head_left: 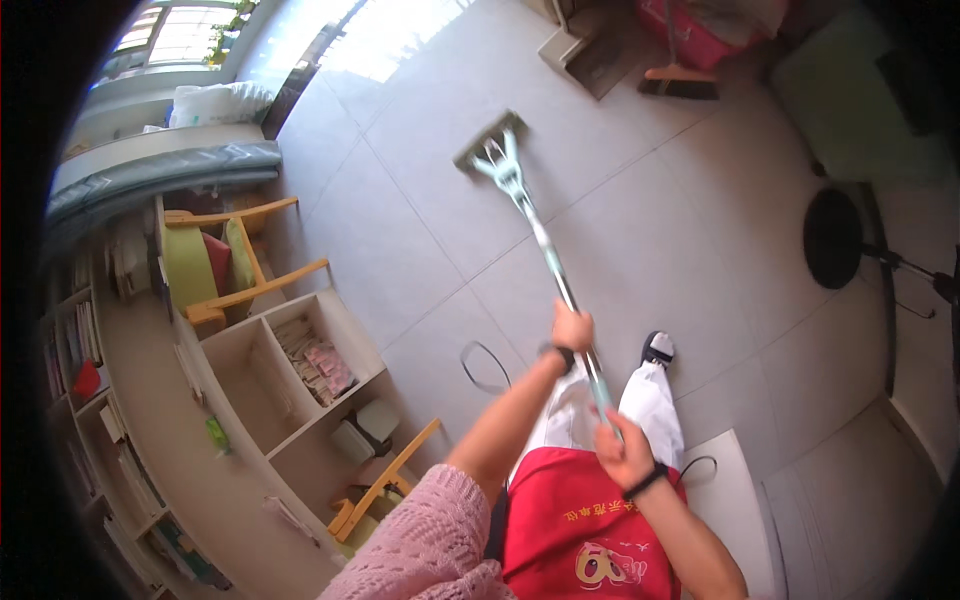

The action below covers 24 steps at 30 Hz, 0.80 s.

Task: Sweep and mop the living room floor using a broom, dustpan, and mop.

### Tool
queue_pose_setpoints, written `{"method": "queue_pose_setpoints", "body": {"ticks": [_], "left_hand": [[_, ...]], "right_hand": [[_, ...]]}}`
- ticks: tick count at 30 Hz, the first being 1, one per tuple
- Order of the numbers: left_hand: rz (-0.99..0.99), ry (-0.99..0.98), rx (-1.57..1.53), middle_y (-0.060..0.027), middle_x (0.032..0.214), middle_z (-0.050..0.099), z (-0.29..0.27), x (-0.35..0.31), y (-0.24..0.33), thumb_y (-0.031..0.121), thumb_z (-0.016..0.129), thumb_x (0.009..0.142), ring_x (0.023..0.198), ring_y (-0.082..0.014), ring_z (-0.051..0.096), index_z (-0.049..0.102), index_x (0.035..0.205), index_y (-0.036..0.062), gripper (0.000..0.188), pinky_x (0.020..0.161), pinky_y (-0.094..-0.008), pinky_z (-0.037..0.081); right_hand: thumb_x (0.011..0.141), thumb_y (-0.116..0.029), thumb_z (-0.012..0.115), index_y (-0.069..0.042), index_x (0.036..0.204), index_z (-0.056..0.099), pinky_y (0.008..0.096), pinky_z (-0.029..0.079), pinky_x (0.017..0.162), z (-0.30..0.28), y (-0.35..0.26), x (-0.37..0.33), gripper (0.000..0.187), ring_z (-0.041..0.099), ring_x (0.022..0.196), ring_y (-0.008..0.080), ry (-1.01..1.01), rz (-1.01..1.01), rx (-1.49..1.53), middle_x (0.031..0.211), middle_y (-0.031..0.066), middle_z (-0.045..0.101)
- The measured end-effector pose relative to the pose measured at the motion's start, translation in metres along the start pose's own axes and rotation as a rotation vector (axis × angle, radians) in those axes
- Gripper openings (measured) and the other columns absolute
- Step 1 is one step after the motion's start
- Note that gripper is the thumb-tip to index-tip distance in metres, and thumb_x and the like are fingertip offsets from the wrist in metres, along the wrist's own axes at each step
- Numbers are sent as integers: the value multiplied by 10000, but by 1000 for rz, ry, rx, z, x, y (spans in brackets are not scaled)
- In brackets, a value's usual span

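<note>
A sponge mop (534, 215) with a pale green and silver handle runs from my body out across the grey tiled floor. Its flat, dark-edged head (487, 140) rests on the tiles ahead of me. My left hand (573, 330) is wrapped round the middle of the handle. Lower down, close to my red apron (560, 510), my right hand (625, 452) grips the upper end of the same handle. Both wrists carry black bands.
On the left stand a shelf unit (325, 300) with papers and wooden-armed chairs (245, 262). A broom (680, 80), a dustpan (585, 50) and a red tub (715, 35) are at the far right. A round black stand base (833, 238) sits on the right. A thin cable loop (485, 365) lies beside me.
</note>
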<state>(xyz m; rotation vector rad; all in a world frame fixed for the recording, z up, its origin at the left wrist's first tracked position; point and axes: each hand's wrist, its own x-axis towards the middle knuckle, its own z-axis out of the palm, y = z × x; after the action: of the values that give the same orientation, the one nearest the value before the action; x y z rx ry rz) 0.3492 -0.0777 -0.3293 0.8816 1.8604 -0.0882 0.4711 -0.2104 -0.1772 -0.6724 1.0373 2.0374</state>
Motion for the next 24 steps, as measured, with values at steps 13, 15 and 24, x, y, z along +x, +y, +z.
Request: {"method": "queue_pose_setpoints", "body": {"ticks": [13, 15, 24], "left_hand": [[-151, -275, -211, -317, 774, 548, 153, -253, -18, 206, 480, 778, 764, -456, 549, 259, 976, -42, 387, 686, -486, 432], [-97, -118, -186, -303, 759, 553, 147, -211, -18, 188, 489, 773, 745, -451, 550, 268, 977, -23, 368, 657, -490, 429], [65, 13, -223, -98, 552, 504, -74, 108, 56, 102, 488, 745, 473, -208, 542, 478, 719, -31, 136, 424, -342, 438]], "right_hand": [[894, -262, 413, -89, 1092, 464, 189, 253, 332, -75, -4, -257, 269, 321, 378, 61, 349, 154, -98, 541, -21, 365], [886, -258, 431, -83, 1045, 486, 190, 236, 322, -71, -19, -214, 244, 299, 362, 60, 314, 149, -111, 531, -32, 354], [901, -196, 434, -50, 975, 461, 194, 190, 343, 79, -48, 83, 166, 242, 366, 49, -210, 20, -110, 490, -48, 281]]}}
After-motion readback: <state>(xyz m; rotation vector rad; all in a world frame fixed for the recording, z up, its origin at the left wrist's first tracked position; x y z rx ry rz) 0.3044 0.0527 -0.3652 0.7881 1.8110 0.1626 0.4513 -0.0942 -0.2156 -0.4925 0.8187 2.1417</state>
